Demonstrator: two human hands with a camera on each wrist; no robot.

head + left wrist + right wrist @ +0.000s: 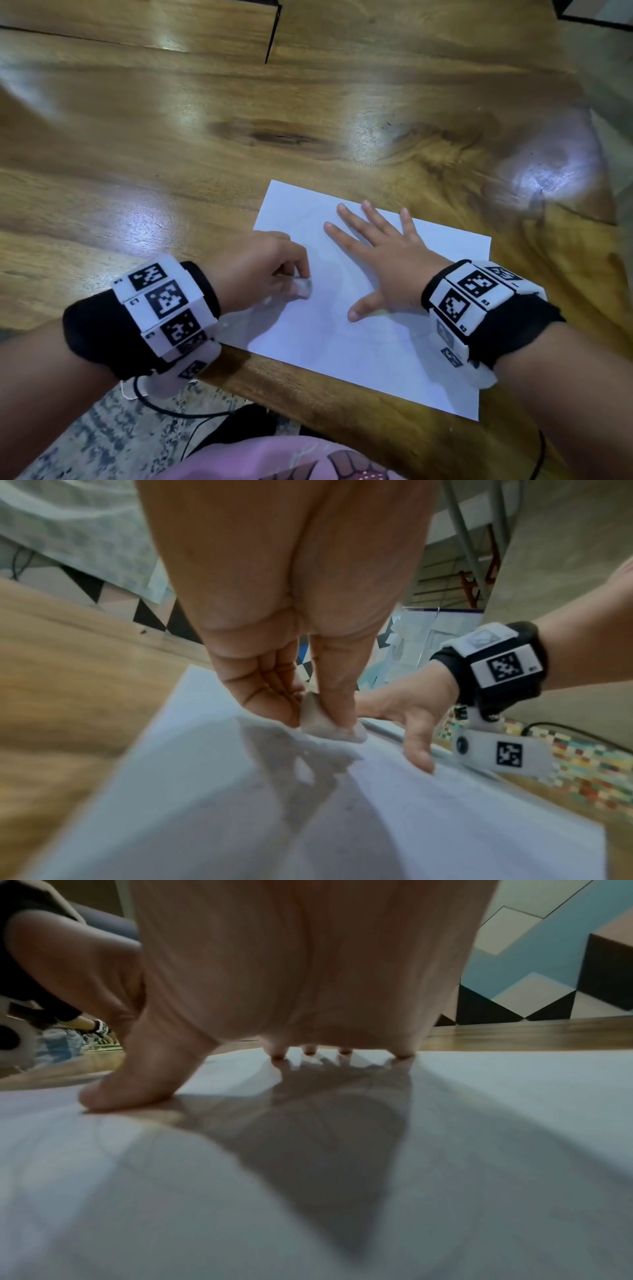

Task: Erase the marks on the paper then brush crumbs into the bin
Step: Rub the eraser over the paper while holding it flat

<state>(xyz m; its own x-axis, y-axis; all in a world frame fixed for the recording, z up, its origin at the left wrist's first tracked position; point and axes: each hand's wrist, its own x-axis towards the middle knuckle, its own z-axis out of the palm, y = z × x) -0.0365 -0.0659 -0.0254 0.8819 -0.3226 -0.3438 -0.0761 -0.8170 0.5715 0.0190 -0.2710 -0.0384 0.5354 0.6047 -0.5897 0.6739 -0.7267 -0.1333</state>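
Observation:
A white sheet of paper [373, 342] lies near the front edge of the wooden table [171, 154]. Faint pencil lines show on it. My left hand [260, 270] pinches a small white eraser [304, 287] between thumb and fingers, pressed against the paper near its left edge. The left wrist view shows the eraser [322, 723] touching the paper [445, 831] under my fingertips. My right hand [387, 253] lies flat with fingers spread, pressing the sheet down to the right of the eraser. In the right wrist view its thumb [137, 1085] and fingertips rest on the paper [514, 1123]. No bin is in view.
The table's front edge [308, 401] runs just below the sheet, with patterned floor [102, 428] beyond it. Black cables [178, 413] hang from the wrist bands. A dark-framed object [592, 13] sits at the far right corner.

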